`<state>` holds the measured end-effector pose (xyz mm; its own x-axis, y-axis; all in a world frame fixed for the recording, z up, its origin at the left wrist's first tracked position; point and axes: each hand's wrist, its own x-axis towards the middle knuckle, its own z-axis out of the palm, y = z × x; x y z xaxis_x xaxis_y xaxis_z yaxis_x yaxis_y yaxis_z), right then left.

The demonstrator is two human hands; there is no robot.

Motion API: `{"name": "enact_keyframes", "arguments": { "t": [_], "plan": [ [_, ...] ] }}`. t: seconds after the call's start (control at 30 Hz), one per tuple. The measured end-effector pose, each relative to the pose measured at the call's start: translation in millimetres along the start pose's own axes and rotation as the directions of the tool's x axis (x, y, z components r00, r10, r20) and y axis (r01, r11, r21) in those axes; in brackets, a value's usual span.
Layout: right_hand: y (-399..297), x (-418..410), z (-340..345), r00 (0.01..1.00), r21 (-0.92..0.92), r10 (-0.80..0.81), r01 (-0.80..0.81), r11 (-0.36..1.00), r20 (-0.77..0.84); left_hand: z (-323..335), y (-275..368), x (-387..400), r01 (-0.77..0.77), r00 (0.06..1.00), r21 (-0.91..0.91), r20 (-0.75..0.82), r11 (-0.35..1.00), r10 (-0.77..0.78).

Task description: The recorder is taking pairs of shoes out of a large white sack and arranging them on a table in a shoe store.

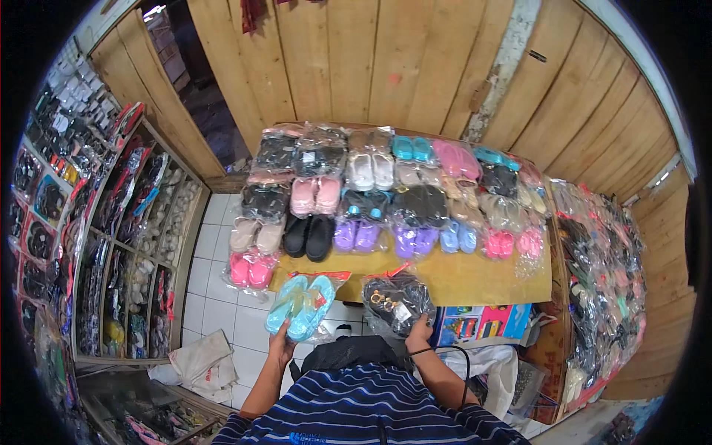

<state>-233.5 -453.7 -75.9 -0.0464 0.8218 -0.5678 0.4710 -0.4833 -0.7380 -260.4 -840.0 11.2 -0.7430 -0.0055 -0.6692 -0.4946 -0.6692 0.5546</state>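
My left hand (283, 340) grips the heel end of a pair of light-blue flip-flops (301, 305) in a clear plastic bag with a red top strip. In my right hand (420, 331) is a bagged pair of black sandals (396, 303) with gold-coloured ornaments and a white tag. Both pairs are held up at the near edge of a table (473, 275) with a yellow top. Rows of bagged footwear cover its back part, among them black clogs (309, 237), purple slippers (357, 235) and pink slippers (251, 269) at the left corner.
Shelves (125, 245) packed with bagged footwear stand at the left. A rack (603, 283) of bagged shoes is on the right. Below the table sit a colourful printed box (481, 325) and a white sack (489, 367). A cloth sack (206, 364) lies on the tiled floor (250, 322).
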Motion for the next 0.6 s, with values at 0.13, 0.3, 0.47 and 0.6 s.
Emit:
{"name": "enact_keyframes", "arguments": {
  "t": [0.13, 0.3, 0.47, 0.6],
  "plan": [
    [-1.2, -71.6, 55.9, 0.978, -0.179, -0.124, 0.094, 0.979, -0.167, -14.2, 21.0, 7.2, 0.025, 1.000, -0.013, -0.012, 1.000, -0.025],
    [8.8, -122.8, 98.3, 0.968, -0.109, 0.094, -0.122, 0.987, -0.232, -22.6, 27.0, 22.9, 0.057, 0.998, -0.051, -0.019, 0.997, -0.058],
    [25.3, -126.3, 126.1, 0.936, -0.309, 0.329, -0.353, 0.883, -0.127, -24.3, 21.6, 49.7, 0.060, 0.998, -0.027, -0.002, 0.998, -0.060],
    [53.4, -109.6, 133.8, 0.622, 0.005, 0.427, -0.569, 0.822, 0.656, -23.6, 19.0, 63.2, 0.025, 0.999, -0.018, -0.035, 1.000, -0.025]
  ]
}}
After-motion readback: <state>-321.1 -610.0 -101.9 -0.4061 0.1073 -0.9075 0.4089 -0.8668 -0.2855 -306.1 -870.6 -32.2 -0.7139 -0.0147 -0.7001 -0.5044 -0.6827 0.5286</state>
